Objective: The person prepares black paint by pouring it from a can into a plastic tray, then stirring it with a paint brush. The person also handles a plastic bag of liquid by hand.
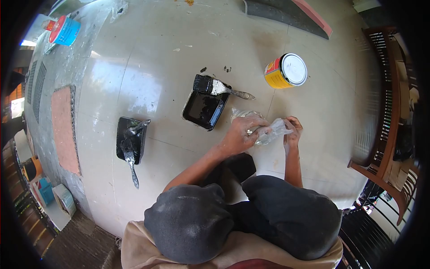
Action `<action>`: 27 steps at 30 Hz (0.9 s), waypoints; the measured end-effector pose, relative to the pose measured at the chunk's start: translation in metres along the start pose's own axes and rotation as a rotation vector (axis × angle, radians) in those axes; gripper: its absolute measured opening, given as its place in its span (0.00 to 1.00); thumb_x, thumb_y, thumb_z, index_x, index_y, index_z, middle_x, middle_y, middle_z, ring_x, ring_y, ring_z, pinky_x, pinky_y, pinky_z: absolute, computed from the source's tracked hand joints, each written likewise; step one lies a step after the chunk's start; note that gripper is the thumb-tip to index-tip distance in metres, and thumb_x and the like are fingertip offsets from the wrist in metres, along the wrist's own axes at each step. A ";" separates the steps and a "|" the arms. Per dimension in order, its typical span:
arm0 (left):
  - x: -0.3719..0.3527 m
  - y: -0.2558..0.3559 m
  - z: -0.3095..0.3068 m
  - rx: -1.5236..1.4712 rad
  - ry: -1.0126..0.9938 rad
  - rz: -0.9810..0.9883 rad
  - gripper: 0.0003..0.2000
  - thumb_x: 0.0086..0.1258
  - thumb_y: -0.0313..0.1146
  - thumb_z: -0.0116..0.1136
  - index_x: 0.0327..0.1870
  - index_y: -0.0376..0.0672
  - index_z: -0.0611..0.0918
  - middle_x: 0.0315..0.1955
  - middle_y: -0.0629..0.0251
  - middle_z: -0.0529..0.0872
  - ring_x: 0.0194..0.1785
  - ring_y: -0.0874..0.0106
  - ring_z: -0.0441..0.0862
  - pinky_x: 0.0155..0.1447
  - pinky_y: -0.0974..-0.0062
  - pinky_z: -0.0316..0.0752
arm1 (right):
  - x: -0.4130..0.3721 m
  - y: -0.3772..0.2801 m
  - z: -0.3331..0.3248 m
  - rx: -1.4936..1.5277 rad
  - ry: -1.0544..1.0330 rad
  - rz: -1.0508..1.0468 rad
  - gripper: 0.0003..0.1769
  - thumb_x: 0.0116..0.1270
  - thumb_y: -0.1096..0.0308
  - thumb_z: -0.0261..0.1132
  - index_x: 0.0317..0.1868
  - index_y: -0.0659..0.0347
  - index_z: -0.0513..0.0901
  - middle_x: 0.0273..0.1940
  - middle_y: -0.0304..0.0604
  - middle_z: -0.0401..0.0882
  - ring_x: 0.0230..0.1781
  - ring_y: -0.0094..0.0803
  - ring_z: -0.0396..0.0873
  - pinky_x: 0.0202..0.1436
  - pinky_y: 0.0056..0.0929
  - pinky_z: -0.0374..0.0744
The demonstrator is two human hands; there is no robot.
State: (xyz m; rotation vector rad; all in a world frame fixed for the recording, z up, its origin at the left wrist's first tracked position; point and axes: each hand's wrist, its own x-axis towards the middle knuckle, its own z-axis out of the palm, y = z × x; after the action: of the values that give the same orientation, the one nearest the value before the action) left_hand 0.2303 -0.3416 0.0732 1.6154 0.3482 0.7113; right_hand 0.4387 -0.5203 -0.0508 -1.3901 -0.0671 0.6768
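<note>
A clear plastic bag (277,130) is stretched between my hands just above the floor, part of it bulging out beyond the knuckles. My left hand (244,133) is closed round the gathered bag. At the other end, the fingers of my right hand (294,130) pinch the bag's edge. What the bag contains is hard to make out. Ahead lies a black tray (185,110) of dark liquid, with a wide paintbrush (219,87) laid across its far rim. A yellow paint can (280,76) with a white lid stands beyond my right hand.
To the left sits a second black tray (120,143) holding a dark-smeared paintbrush (130,159). Farther off are a blue tub (68,32), a pink mat (66,130) and a curved grey sheet (286,15). Wooden furniture (387,112) lines the right side.
</note>
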 end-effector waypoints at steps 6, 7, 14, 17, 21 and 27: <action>0.001 -0.004 0.003 0.030 0.037 0.040 0.07 0.61 0.24 0.68 0.40 0.35 0.85 0.31 0.54 0.87 0.34 0.60 0.84 0.41 0.70 0.77 | 0.004 -0.008 0.002 0.092 0.022 -0.042 0.12 0.56 0.89 0.66 0.38 0.65 0.83 0.32 0.41 0.81 0.31 0.27 0.78 0.46 0.26 0.79; 0.001 -0.004 0.003 0.033 0.035 0.040 0.07 0.61 0.24 0.68 0.40 0.35 0.85 0.31 0.54 0.87 0.34 0.60 0.84 0.41 0.71 0.77 | 0.004 -0.010 0.002 0.095 0.025 -0.044 0.12 0.57 0.89 0.67 0.38 0.65 0.83 0.32 0.41 0.81 0.30 0.27 0.77 0.45 0.26 0.78; 0.002 0.002 -0.002 -0.017 -0.038 -0.070 0.08 0.60 0.24 0.67 0.40 0.35 0.85 0.33 0.51 0.86 0.37 0.53 0.84 0.43 0.64 0.77 | -0.005 -0.019 0.014 -0.140 0.015 -0.050 0.08 0.64 0.84 0.67 0.42 0.66 0.82 0.37 0.46 0.85 0.31 0.30 0.82 0.36 0.24 0.79; 0.003 0.005 -0.004 -0.005 -0.020 -0.053 0.08 0.61 0.24 0.67 0.40 0.35 0.85 0.32 0.52 0.86 0.35 0.56 0.83 0.42 0.67 0.76 | -0.004 -0.013 0.013 -0.142 0.040 -0.032 0.10 0.63 0.84 0.68 0.44 0.67 0.82 0.38 0.48 0.86 0.32 0.32 0.83 0.34 0.24 0.79; 0.001 -0.001 -0.003 0.012 0.025 -0.003 0.07 0.63 0.26 0.68 0.40 0.34 0.85 0.31 0.54 0.86 0.33 0.61 0.84 0.41 0.70 0.76 | -0.009 -0.017 0.018 -0.157 0.068 -0.021 0.12 0.61 0.84 0.69 0.44 0.67 0.81 0.35 0.47 0.85 0.30 0.32 0.83 0.32 0.24 0.78; -0.001 0.002 -0.004 0.022 0.022 -0.009 0.07 0.63 0.26 0.68 0.40 0.34 0.85 0.31 0.53 0.86 0.32 0.62 0.84 0.40 0.71 0.76 | -0.002 -0.011 0.002 -0.127 0.101 0.116 0.13 0.57 0.86 0.70 0.40 0.64 0.80 0.27 0.37 0.78 0.24 0.21 0.76 0.24 0.18 0.66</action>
State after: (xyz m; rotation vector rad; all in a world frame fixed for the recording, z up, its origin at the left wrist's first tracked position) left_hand 0.2264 -0.3395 0.0749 1.6271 0.3796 0.7209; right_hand 0.4399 -0.5195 -0.0397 -1.5575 0.0520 0.7073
